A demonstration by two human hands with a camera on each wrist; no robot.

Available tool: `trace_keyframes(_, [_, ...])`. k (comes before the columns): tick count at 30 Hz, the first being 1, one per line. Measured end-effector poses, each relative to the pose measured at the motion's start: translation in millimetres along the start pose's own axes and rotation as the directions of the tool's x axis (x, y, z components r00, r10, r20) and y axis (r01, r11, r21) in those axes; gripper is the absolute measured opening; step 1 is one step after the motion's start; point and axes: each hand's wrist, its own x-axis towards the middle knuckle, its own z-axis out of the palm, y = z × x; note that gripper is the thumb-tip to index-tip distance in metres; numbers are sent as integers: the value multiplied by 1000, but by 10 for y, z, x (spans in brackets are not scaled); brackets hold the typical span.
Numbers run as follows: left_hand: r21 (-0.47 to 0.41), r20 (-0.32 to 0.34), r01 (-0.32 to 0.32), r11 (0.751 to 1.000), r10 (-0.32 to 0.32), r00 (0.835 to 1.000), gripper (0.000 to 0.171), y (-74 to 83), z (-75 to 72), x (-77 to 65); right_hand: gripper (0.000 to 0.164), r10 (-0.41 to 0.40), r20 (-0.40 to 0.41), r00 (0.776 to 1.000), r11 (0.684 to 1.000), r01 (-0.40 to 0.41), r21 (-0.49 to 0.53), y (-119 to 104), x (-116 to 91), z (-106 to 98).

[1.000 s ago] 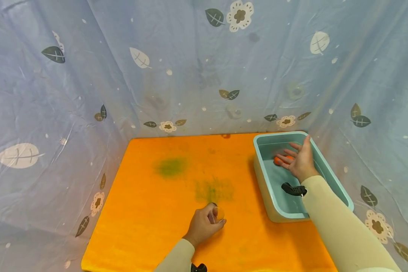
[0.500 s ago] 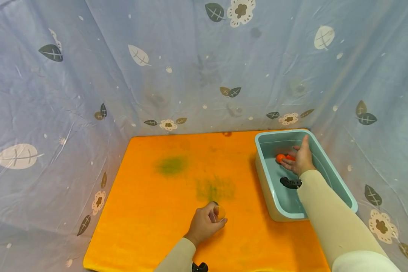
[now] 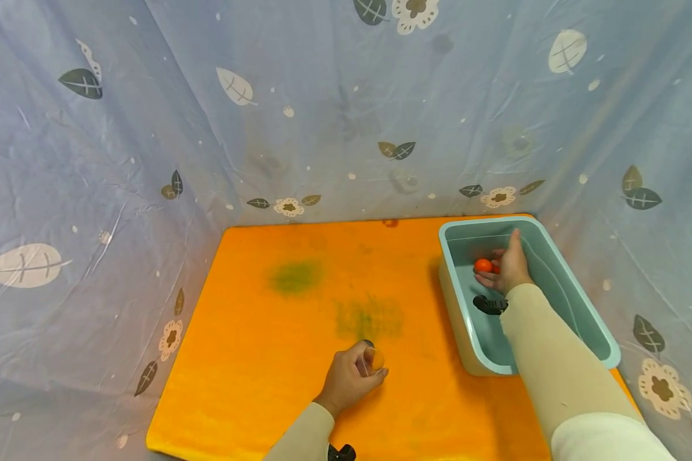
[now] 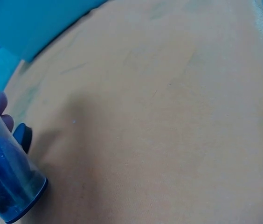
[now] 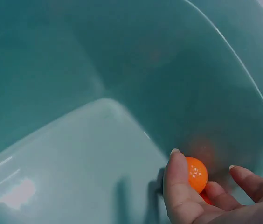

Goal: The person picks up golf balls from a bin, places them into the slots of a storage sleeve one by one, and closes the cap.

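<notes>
My left hand (image 3: 348, 381) grips a clear, round-mouthed container (image 3: 373, 362) low over the orange tabletop (image 3: 265, 358). The left wrist view shows this see-through container (image 4: 22, 189) with a dark rim and a blue-looking mass inside; a small dark oval piece (image 4: 23, 136) sits beside the fingers. My right hand (image 3: 512, 269) reaches down inside the pale teal tub (image 3: 460, 307), fingers loosely spread by two orange balls. One ball (image 3: 483, 265) shows left of the fingers, and the other is mostly hidden behind them. In the right wrist view, the thumb overlaps a ball (image 5: 197, 174).
The tub's raised walls surround the right hand and forearm on the table's right side. A patterned blue-grey curtain (image 3: 323, 115) hangs behind the table and along both sides. Green smudges (image 3: 296, 276) mark the tabletop. Black wrist cameras (image 3: 489, 305) sit on both wrists.
The right hand has sunk deeper into the tub beside the orange balls, its fingers drawing a little closer together. The left hand keeps its hold on the container. The head view has shifted slightly.
</notes>
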Motion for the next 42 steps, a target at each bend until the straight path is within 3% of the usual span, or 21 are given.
trace_keyframes(4, [3, -4, -2, 1000, 2, 1000, 28, 23, -2, 8, 88, 16, 1, 1000, 1000, -16, 27, 2, 20, 40])
trace_keyframes(9, [9, -8, 0, 1000, 0, 1000, 27, 40, -12, 19, 85, 27, 39, 999, 999, -27, 17, 21, 54, 97])
trace_keyframes(16, [6, -13, -12, 1000, 12, 1000, 26, 41, -28, 34, 95, 102, 129, 986, 993, -108, 42, 29, 136, 72])
trace_keyframes(21, [7, -18, -20, 1000, 20, 1000, 26, 37, -33, 41, 113, 201, 255, 946, 974, -220, 48, 29, 191, 48])
trace_keyframes(25, [5, -19, -13, 1000, 13, 1000, 27, 35, -24, 36, 118, 250, 336, 908, 960, -277, 34, 49, 226, 45])
trace_keyframes(30, [-2, -22, -11, 1000, 11, 1000, 28, 28, -5, 26, 122, 262, 426, 866, 949, -311, 47, 127, 286, 65])
trace_keyframes(36, [-5, -31, 0, 1000, 0, 1000, 27, 9, 18, 16, 123, 252, 547, 798, 953, -304, 5, 258, 358, 148])
trace_keyframes(39, [-7, -31, -4, 1000, 3, 1000, 27, -9, 30, 19, 125, 248, 566, 787, 957, -290, -16, 282, 375, 174])
trace_keyframes(42, [-12, -27, -5, 1000, 4, 1000, 27, -14, 35, 25, 121, 237, 559, 795, 959, -285, -1, 289, 378, 181])
